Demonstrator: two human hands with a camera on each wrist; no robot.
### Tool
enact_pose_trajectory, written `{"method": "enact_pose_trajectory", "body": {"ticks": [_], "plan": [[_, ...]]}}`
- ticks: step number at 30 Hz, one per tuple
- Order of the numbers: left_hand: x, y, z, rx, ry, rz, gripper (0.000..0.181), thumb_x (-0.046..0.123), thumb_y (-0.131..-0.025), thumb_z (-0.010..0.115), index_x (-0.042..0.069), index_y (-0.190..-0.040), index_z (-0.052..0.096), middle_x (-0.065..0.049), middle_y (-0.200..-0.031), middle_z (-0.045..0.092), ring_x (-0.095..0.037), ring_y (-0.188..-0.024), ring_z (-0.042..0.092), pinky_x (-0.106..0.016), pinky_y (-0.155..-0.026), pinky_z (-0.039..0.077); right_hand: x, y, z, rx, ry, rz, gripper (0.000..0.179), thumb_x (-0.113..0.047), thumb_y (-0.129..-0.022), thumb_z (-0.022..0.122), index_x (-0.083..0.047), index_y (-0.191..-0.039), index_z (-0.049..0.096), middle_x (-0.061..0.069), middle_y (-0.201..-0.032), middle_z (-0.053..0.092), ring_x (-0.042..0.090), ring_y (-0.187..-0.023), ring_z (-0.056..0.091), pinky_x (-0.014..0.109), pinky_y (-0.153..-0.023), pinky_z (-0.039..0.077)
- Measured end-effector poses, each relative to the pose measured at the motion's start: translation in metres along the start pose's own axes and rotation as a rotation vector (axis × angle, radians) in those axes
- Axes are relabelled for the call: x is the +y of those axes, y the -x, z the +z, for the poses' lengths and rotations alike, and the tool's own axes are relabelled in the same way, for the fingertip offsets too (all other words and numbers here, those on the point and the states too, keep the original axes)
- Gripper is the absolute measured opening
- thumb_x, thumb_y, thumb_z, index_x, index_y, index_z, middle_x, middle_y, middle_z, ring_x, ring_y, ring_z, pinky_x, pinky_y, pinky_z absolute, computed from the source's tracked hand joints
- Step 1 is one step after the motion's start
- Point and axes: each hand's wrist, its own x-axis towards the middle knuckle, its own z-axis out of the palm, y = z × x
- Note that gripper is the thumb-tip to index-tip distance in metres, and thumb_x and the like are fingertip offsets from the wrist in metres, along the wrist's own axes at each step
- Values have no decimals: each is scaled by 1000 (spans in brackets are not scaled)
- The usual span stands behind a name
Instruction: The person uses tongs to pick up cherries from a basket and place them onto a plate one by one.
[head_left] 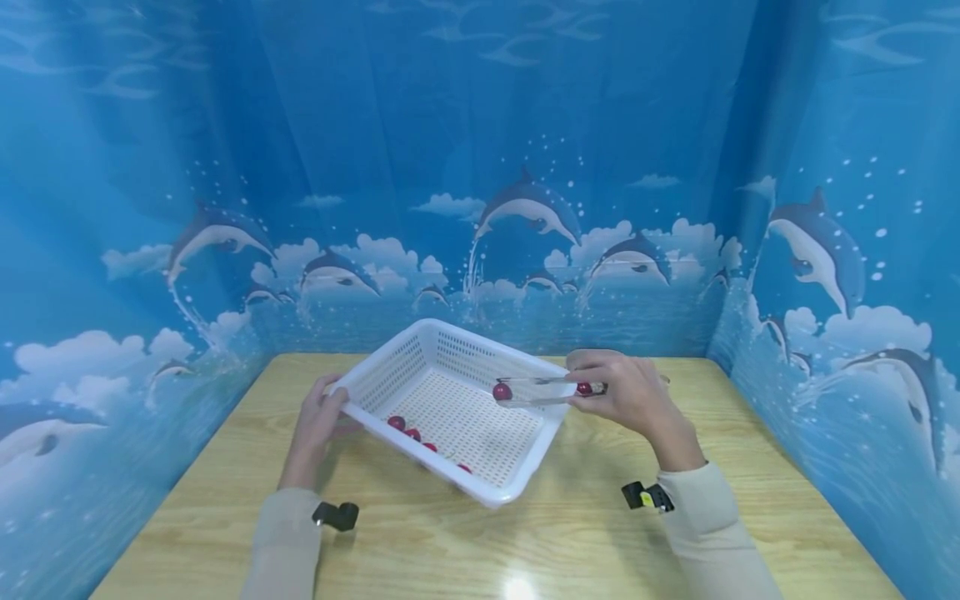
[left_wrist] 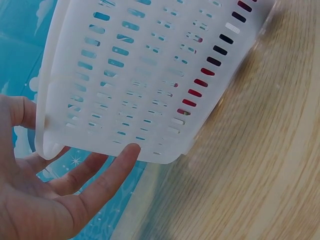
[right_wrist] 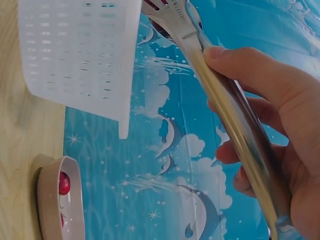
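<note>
My left hand [head_left: 311, 429] grips the left corner of a white perforated plastic basket [head_left: 450, 408], thumb over its rim and fingers against the outer wall. The basket is tilted, its near side lower. Several red cherries [head_left: 397, 422] lie along that near side inside. In my right hand [head_left: 630, 392] is a pair of metal tongs [right_wrist: 235, 120], pointing left over the basket's right rim. Between the tong tips sits one cherry [head_left: 502, 391], above the basket floor. In the right wrist view the tong tips are partly cut off by the frame's top edge.
A small pale dish [right_wrist: 50, 200] with cherries [right_wrist: 64, 183] stands on the wooden table [head_left: 375, 550] to the right of the basket; in the head view my right hand mostly hides it. A blue dolphin-print curtain [head_left: 480, 125] closes the back and both sides.
</note>
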Motion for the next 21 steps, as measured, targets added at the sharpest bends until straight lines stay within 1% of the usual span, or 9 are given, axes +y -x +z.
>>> {"method": "enact_pose_trajectory", "body": {"ticks": [2, 6, 10, 12, 14, 17, 21], "plan": [[0, 0, 0, 2, -4, 2, 58, 19, -103, 41, 10, -159, 33, -27, -138, 52, -14, -94, 69, -52, -99, 63, 1, 2, 2, 23, 12, -19, 29, -32, -74, 92, -20, -100, 85, 1, -115, 79, 13, -75, 71, 13, -42, 30], [-1, -1, -1, 3, -9, 4, 58, 19, -103, 41, 9, -160, 32, -29, -138, 52, -16, -95, 69, -52, -98, 63, 2, 4, 2, 53, 19, -31, 30, -31, -72, 93, -20, -99, 85, 2, -113, 79, 14, -74, 70, 13, -42, 28], [-1, -2, 0, 4, -23, 3, 58, 20, -103, 41, 10, -160, 32, -30, -140, 51, -19, -99, 70, -52, -98, 63, 1, 6, 0, 59, 13, -18, 29, -31, -74, 92, -20, -99, 85, 2, -112, 80, 10, -67, 67, 13, -41, 28], [0, -1, 0, 7, -32, 3, 58, 20, -103, 41, 11, -160, 32, -30, -141, 51, -20, -100, 70, -52, -98, 63, 2, 7, -2, 64, 7, -11, 29, -32, -75, 91, -20, -100, 85, 3, -113, 80, 7, -62, 63, 13, -41, 28], [0, 0, 1, 8, -36, 9, 58, 20, -103, 41, 11, -159, 33, -30, -140, 51, -21, -101, 70, -52, -98, 64, 3, 9, -3, 64, -4, 2, 31, -32, -75, 91, -20, -103, 84, 3, -114, 80, 2, -56, 55, 14, -40, 27], [0, 0, 1, 5, -27, 16, 57, 20, -103, 42, 10, -159, 33, -30, -140, 51, -19, -99, 70, -52, -97, 64, 6, 11, -6, 55, -21, 28, 34, -33, -75, 91, -21, -107, 83, 3, -115, 79, -2, -52, 45, 15, -40, 27], [-2, 0, 0, 4, -17, 15, 56, 20, -104, 42, 9, -158, 34, -30, -141, 51, -19, -100, 70, -52, -97, 64, 11, 15, -10, 40, -30, 73, 37, -33, -76, 90, -21, -110, 83, 5, -114, 79, -3, -49, 40, 16, -41, 28]]}}
